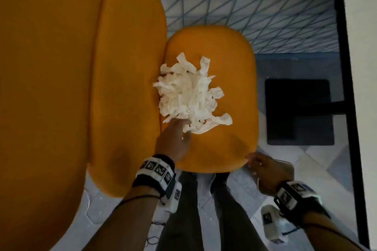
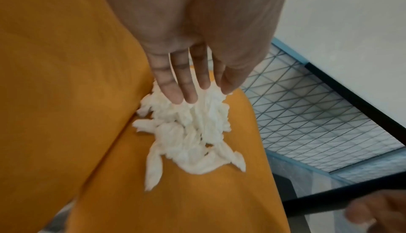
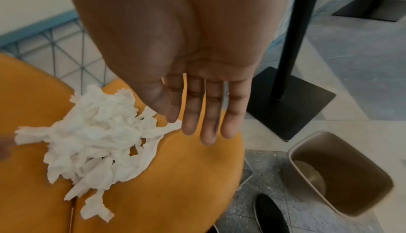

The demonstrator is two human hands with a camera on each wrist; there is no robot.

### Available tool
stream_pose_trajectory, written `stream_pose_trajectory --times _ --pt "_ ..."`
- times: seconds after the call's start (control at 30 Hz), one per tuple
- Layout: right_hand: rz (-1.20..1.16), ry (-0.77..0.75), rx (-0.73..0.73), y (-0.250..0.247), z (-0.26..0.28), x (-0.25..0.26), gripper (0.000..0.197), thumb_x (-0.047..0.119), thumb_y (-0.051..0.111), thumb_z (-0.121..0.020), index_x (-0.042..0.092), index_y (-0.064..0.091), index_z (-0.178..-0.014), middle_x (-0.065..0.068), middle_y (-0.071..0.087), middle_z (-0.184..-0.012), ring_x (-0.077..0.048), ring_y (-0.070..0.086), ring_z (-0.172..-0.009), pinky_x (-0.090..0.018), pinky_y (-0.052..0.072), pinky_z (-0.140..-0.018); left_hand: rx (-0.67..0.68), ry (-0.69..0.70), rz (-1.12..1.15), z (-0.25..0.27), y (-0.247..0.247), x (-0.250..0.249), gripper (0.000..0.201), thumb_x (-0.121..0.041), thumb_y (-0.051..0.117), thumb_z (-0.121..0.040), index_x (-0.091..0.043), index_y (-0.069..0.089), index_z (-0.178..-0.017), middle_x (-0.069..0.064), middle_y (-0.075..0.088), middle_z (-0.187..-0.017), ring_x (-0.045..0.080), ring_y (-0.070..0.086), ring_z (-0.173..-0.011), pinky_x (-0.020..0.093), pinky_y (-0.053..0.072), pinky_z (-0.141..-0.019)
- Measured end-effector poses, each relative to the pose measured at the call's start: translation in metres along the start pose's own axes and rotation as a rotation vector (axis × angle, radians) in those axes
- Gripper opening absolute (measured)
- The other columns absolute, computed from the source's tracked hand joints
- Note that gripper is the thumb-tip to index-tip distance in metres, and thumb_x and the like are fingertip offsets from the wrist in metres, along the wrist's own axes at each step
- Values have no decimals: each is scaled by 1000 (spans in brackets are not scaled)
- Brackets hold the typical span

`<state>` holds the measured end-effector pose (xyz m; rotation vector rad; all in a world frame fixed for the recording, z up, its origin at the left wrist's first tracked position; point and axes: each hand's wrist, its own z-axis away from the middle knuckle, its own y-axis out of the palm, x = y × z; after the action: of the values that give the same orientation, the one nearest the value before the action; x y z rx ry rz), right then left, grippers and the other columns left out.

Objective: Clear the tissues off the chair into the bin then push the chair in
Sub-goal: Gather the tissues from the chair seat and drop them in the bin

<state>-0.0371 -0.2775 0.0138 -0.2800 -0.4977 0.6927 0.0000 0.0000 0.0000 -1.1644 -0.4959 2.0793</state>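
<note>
Currently: tissues [image 1: 190,93] lie in one loose white heap on the orange seat [image 1: 230,144] of the chair, toward the seam where the seat meets the orange backrest [image 1: 126,79]. Some strips trail off the heap's edges onto bare seat.

Left hand [image 1: 173,140]: reaches over the seat from the near edge, fingers [image 2: 189,84] straight and slightly spread in the left wrist view, tips touching the near side of the heap. Nothing is gripped; hand is released.

Right hand [image 1: 269,173]: sits at the near right corner of the seat, just beside its edge. Right wrist view shows the palm flat and the fingers [image 3: 211,118] extended over the seat, apart from the heap, holding nothing. Whether it touches the seat rim, cannot tell.

Bin [image 3: 342,176]: tan, open-topped, stands on the floor beside the seat's right side, near a black shoe [image 3: 270,214]. Its inside looks free of tissue.

Beyond the seat: a black post on a square black base plate [image 3: 292,101] stands on the floor, and a blue wire grid [image 1: 255,6] runs behind the chair.
</note>
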Motion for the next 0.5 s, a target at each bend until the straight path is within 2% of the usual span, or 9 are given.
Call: stream_pose_trajectory --times 0.07,0.1,0.17,0.23,0.3,0.37,0.43,0.5 --pt "36 -23 -32 7 -34 14 18 21 46 -97 18 61 -105 -10 63 -105 -28 61 -93 -44 51 -87 -123 14 -59 -31 1 -9 35 -35 53 -96 -31 52 -130 -5 49 -138 19 60 -110 28 45 -83" --pt "90 -57 -35 11 -51 21 20 21 45 -96 15 61 -107 -10 62 -108 -29 60 -98 -45 49 -91 -166 10 -93 -47 2 -13 39 -38 53 -95 -30 50 -133 -4 49 -139 21 60 -110 28 43 -81" --pt "211 -121 -63 20 -87 32 25 22 48 -95 16 59 -116 -11 57 -122 -29 57 -108 -42 46 -96 -196 -16 -154 -75 7 -15 47 -45 53 -94 -29 44 -137 -2 50 -138 24 60 -111 33 44 -81" --pt "240 -178 -110 28 -118 40 31 22 52 -93 22 56 -124 -9 49 -132 -30 57 -107 -39 47 -93 -173 -52 -189 -96 17 -7 51 -50 55 -91 -30 42 -137 -3 53 -134 25 60 -111 39 47 -85" --pt "238 -215 -166 34 -144 47 36 25 56 -91 26 52 -128 -5 44 -134 -31 59 -101 -38 48 -85 -187 -56 -182 -111 26 0 46 -49 56 -90 -31 48 -132 -5 60 -124 24 62 -108 42 50 -87" --pt "259 -235 -160 42 -166 50 41 27 57 -91 30 48 -130 -2 39 -137 -31 57 -105 -37 47 -82 -237 -42 -140 -120 32 6 33 -41 57 -92 -30 58 -123 -7 68 -111 20 64 -101 41 53 -85" --pt "292 -253 -123 51 -184 51 41 30 58 -90 35 48 -129 1 39 -138 -30 56 -107 -39 49 -83 -294 -19 -79 -121 37 12 23 -34 55 -94 -29 64 -114 -8 70 -105 15 65 -95 36 54 -82" --pt "314 -272 -115 57 -197 50 38 29 58 -89 35 51 -126 2 47 -135 -29 57 -109 -42 50 -88 -362 1 -5 -117 38 16 19 -32 53 -95 -28 66 -107 -10 69 -100 10 63 -90 30 53 -77"
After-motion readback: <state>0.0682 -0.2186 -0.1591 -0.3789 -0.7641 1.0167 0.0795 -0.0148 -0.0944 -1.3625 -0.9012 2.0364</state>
